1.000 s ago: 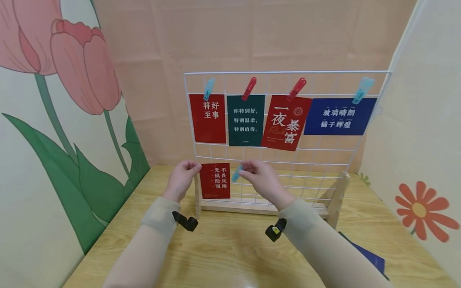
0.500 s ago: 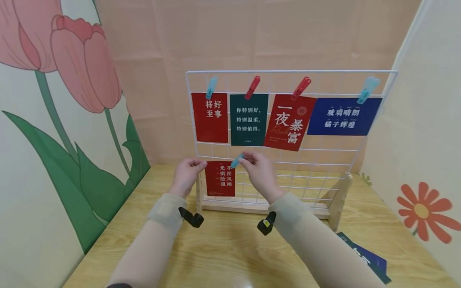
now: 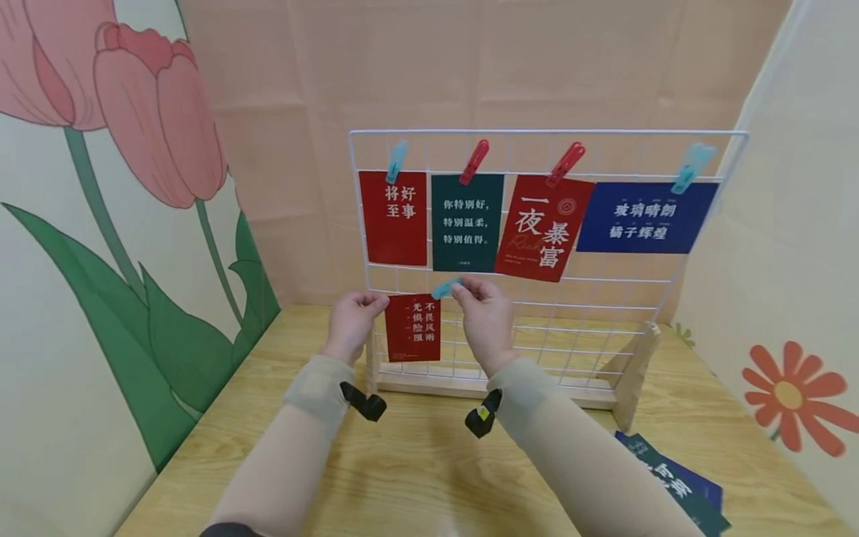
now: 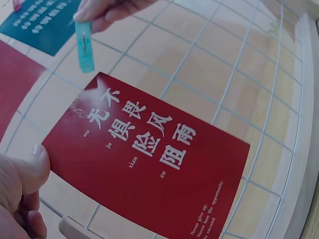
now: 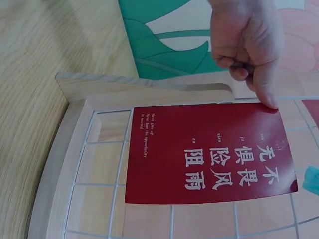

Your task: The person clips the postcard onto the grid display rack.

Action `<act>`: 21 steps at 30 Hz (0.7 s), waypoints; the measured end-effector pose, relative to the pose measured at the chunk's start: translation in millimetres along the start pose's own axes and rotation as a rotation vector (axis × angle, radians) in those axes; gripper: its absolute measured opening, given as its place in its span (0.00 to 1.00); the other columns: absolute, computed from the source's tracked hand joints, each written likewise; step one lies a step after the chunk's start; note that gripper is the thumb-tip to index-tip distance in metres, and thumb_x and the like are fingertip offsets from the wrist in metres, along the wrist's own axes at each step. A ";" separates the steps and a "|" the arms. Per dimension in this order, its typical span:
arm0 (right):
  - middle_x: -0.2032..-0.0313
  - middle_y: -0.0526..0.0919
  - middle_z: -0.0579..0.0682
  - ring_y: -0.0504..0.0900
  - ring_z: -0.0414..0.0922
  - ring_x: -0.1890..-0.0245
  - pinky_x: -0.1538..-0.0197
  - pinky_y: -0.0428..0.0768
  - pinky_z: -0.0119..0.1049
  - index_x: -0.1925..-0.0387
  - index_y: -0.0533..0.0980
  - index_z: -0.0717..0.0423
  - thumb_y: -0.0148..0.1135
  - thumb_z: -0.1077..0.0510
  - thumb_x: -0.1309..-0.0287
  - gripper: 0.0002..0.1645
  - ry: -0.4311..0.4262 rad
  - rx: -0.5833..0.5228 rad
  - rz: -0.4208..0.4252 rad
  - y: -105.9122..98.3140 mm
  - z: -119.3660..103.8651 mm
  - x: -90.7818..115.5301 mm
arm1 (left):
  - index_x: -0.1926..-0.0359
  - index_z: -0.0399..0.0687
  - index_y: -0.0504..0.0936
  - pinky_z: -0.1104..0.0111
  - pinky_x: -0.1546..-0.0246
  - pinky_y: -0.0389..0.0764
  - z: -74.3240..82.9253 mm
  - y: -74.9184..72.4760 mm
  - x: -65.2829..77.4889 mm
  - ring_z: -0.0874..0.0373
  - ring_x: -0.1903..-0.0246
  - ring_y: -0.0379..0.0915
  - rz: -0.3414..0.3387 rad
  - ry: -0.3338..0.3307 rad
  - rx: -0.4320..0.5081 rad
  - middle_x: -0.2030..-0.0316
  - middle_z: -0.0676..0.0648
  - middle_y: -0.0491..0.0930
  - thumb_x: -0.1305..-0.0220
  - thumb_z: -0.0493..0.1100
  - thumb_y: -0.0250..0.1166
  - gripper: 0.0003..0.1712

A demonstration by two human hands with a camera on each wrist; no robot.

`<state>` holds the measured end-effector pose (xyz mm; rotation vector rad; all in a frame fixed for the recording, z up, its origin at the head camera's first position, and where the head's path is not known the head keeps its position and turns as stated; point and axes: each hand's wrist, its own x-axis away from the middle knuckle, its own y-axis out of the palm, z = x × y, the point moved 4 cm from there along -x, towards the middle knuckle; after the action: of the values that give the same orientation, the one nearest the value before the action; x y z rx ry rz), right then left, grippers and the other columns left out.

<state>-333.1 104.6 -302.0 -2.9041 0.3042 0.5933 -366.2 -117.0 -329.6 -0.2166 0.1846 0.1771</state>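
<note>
My left hand (image 3: 352, 321) pinches a red card (image 3: 414, 328) by its upper left corner, in front of the lower left part of a white wire grid rack (image 3: 550, 339). Between thumb and fingers, my right hand (image 3: 486, 317) holds a light blue clothespin (image 3: 446, 289) beside the card's upper right corner. In the left wrist view the clothespin (image 4: 84, 47) hangs just off the card's top edge. White characters cover the card (image 5: 209, 154), which lies over the grid wires in the right wrist view. The fingers of the left hand behind the card are hidden.
Along the rack's upper wire hang a red card (image 3: 394, 242), a green card (image 3: 467, 224), a tilted red card (image 3: 530, 246) and a blue card (image 3: 637, 220), each clipped by a clothespin. Several loose cards (image 3: 698, 507) lie at the table's right. Wooden feet (image 3: 634, 380) support the rack.
Both hands have moved up and slightly right, bringing the red card higher against the grid. The clothespin has come up from beside the card to its upper right corner and tilted flatter.
</note>
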 end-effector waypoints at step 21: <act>0.59 0.82 0.48 0.81 0.45 0.60 0.56 0.77 0.41 0.53 0.81 0.55 0.61 0.53 0.36 0.14 0.023 0.085 0.033 15.5 5.7 -8.5 | 0.61 0.41 0.86 0.56 0.51 0.73 2.3 9.7 -1.6 0.50 0.53 0.73 0.009 -0.008 -0.020 0.57 0.44 0.81 0.37 0.44 0.67 0.11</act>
<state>-346.4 92.1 -305.6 -2.8309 0.3710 0.5391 -369.3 -107.4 -328.9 -0.2348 0.1757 0.1891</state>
